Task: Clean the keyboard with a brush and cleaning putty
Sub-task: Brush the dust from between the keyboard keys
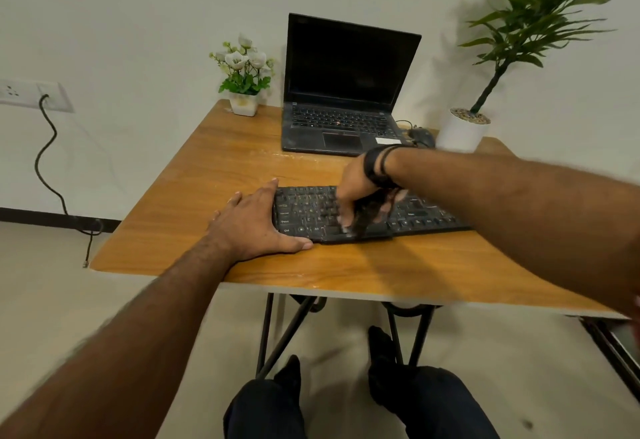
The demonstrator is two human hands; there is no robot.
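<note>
A black keyboard (308,210) lies across the wooden table (214,168), near its front edge. My left hand (252,224) lies flat with straight fingers against the keyboard's left end, thumb along its front edge. My right hand (353,192) is over the middle keys and grips a dark brush (370,213), whose bristles are blurred against the keys. No cleaning putty is in view.
An open black laptop (343,92) stands at the back of the table, with a mouse (422,137) to its right. A small flower pot (244,102) sits back left and a white pot with a tall plant (462,132) back right. A cable (48,168) hangs from a wall socket at left.
</note>
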